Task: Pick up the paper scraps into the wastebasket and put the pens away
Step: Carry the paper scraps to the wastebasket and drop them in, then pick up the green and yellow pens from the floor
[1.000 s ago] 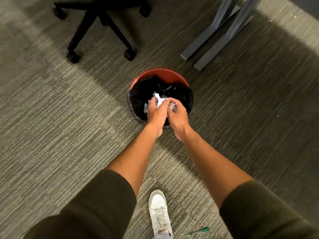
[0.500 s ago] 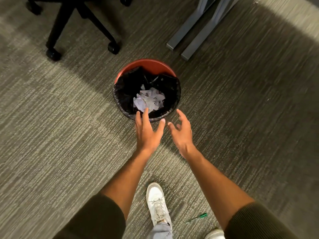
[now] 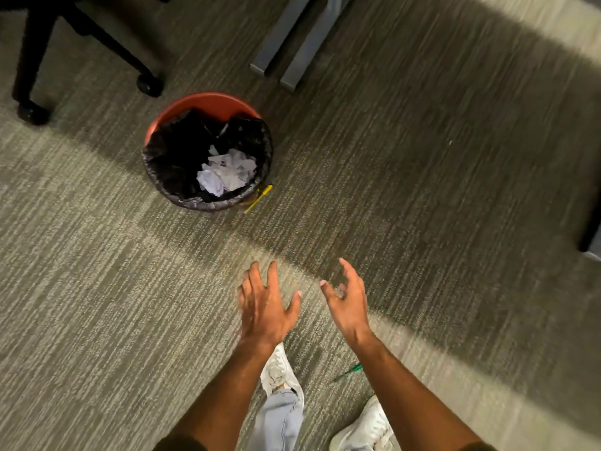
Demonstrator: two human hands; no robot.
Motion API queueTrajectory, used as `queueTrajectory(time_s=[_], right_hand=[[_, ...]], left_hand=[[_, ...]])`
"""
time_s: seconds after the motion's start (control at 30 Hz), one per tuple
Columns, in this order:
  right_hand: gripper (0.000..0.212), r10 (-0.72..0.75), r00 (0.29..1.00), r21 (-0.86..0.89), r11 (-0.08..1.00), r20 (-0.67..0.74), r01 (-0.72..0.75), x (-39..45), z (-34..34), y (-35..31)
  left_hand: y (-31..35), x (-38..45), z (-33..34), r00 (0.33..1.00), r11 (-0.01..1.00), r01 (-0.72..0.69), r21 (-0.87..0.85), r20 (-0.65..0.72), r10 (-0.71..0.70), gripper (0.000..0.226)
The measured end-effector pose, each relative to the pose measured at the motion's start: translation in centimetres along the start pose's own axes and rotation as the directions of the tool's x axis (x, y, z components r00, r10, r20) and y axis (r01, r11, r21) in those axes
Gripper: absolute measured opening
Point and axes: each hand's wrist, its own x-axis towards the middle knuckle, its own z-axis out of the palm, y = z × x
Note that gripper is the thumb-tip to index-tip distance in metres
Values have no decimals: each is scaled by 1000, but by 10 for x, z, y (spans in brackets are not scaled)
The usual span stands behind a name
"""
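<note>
A red wastebasket (image 3: 208, 102) with a black liner stands on the carpet, upper left of centre. Crumpled white paper scraps (image 3: 227, 174) lie inside it. A yellow pen (image 3: 258, 198) rests on the floor against the basket's right side. A green pen (image 3: 346, 373) lies on the carpet near my feet, partly hidden by my right forearm. My left hand (image 3: 265, 304) and my right hand (image 3: 346, 301) hover over the carpet well below the basket, both with fingers spread and holding nothing.
A black office chair base with castors (image 3: 149, 84) sits at the top left. Grey metal desk legs (image 3: 286, 56) stand at the top centre. My white shoes (image 3: 281, 372) are on the carpet at the bottom. A dark object edge (image 3: 590, 236) shows at the far right.
Both hands dropped the paper scraps into the wastebasket, opened, and drew back toward me. The view pulled away from the basket, and the yellow pen came into sight.
</note>
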Motion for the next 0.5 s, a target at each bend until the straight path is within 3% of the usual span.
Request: queueTrajectory(time_s=[0.23,0.5], right_hand=[[64,222,968,141,969,-118,-205,-25,-40,88],[48,492,835,222,867,-246,-446,-29,-44,236]], left_hand=[[36,-41,45,992,999,-23,-44,127,29,83],[57,-46,143,980,998,-60,-28,188,64,80]])
